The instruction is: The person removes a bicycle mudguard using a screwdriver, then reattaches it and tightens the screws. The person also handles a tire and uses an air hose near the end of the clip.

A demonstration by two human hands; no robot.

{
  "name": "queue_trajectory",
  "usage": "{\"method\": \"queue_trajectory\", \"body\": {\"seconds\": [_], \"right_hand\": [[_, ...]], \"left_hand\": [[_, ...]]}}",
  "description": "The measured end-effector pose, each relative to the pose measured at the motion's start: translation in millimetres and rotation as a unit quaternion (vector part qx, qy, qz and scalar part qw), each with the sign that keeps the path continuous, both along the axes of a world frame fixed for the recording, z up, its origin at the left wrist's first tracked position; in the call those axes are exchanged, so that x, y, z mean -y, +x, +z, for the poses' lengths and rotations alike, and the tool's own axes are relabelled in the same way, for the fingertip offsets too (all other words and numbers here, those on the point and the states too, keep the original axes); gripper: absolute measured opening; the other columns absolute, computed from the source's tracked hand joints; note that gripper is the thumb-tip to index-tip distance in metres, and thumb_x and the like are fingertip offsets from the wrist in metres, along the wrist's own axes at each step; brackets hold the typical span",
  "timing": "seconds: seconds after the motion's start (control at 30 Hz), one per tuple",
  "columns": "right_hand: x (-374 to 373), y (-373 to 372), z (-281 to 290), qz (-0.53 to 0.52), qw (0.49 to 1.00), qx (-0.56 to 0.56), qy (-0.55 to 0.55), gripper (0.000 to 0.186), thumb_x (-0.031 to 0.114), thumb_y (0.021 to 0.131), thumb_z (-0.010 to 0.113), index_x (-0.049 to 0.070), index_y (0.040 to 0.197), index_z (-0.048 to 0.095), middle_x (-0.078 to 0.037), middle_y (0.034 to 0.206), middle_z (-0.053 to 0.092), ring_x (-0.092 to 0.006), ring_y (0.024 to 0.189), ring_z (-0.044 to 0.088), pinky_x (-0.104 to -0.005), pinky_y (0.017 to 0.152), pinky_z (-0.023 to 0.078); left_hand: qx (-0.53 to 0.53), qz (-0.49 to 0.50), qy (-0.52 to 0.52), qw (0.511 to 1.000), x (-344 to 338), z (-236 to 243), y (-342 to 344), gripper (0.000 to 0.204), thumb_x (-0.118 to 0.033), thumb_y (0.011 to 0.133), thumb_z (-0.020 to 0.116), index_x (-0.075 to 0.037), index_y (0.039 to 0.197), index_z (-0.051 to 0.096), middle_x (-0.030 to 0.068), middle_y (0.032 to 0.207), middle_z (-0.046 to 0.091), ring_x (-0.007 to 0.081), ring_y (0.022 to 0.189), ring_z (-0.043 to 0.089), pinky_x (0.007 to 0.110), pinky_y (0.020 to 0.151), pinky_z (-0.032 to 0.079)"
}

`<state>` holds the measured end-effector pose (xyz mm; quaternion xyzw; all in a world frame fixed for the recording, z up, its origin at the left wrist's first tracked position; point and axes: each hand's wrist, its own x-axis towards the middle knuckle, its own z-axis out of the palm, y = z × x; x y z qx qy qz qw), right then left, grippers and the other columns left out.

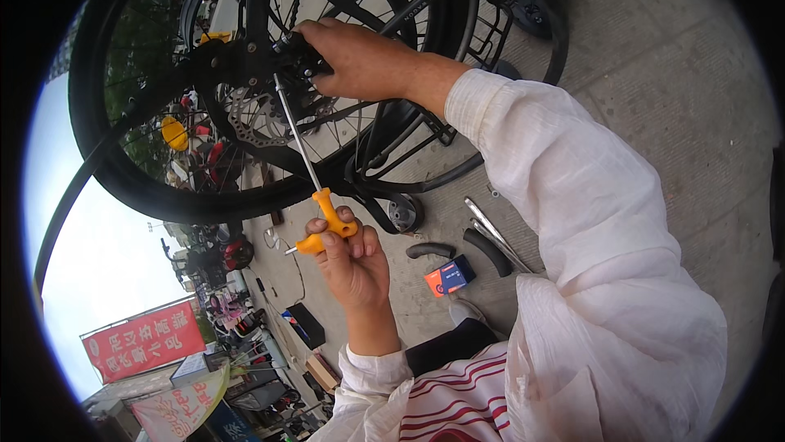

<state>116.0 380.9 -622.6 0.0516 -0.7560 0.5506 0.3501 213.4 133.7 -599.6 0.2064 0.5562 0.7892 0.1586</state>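
My left hand (347,262) is wrapped round the yellow handle of a T-handle hex wrench (329,219), low in the centre of the view. Its long silver shaft rises to the bolted black frame bracket (225,66) of a bicycle; whether the tip sits in a bolt is unclear. My right hand (360,59) has its fingers curled round a black part (296,53) beside that bracket, with the fingertips partly hidden. A silver brake disc (252,119) with spokes shows just below, inside the wheel's black tyre (90,107).
Long metal tools (497,233), curved black pieces (486,252), an orange-and-blue box (448,277) and a black box (304,326) lie on the pavement (654,74), by my shoe (464,311). Parked scooters (237,252) and red banners (143,340) stand at the left.
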Motion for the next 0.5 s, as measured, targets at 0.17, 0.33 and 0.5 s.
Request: {"method": "queue_trajectory", "body": {"seconds": [0.17, 0.33, 0.5], "right_hand": [[1.6, -3.3, -3.1, -0.011, 1.0, -0.014, 0.012, 0.061, 0.013, 0.079, 0.069, -0.002, 0.134, 0.044, -0.021, 0.114, 0.059, -0.0342, 0.106, 0.061, -0.0412, 0.09, 0.051], [-2.2, 0.6, -1.9, -0.005, 0.999, 0.0, 0.036, 0.062, 0.015, 0.08, 0.07, -0.002, 0.133, 0.044, -0.021, 0.113, 0.06, -0.0341, 0.107, 0.061, -0.0416, 0.09, 0.051], [0.4, -4.7, -5.2, -0.028, 0.998, 0.004, 0.064, 0.061, 0.019, 0.083, 0.071, -0.002, 0.133, 0.044, -0.021, 0.116, 0.06, -0.0333, 0.108, 0.061, -0.0409, 0.092, 0.051]], "left_hand": [[-0.033, 0.031, -0.03, 0.999, -1.8, -0.1, 3.1, 0.017, -0.023, 0.102, 0.054, -0.015, 0.118, 0.054, 0.0082, 0.111, 0.055, 0.0038, 0.068, 0.039, 0.018, 0.061, 0.038], [-0.04, 0.038, -0.038, 0.998, -2.9, -0.4, 5.6, 0.017, -0.023, 0.102, 0.055, -0.015, 0.117, 0.055, 0.0085, 0.111, 0.055, 0.0038, 0.067, 0.039, 0.018, 0.061, 0.037], [-0.054, 0.035, -0.044, 0.997, -3.0, 0.0, 6.5, 0.016, -0.022, 0.102, 0.055, -0.015, 0.117, 0.055, 0.0088, 0.111, 0.056, 0.0039, 0.067, 0.039, 0.018, 0.061, 0.037]]}}
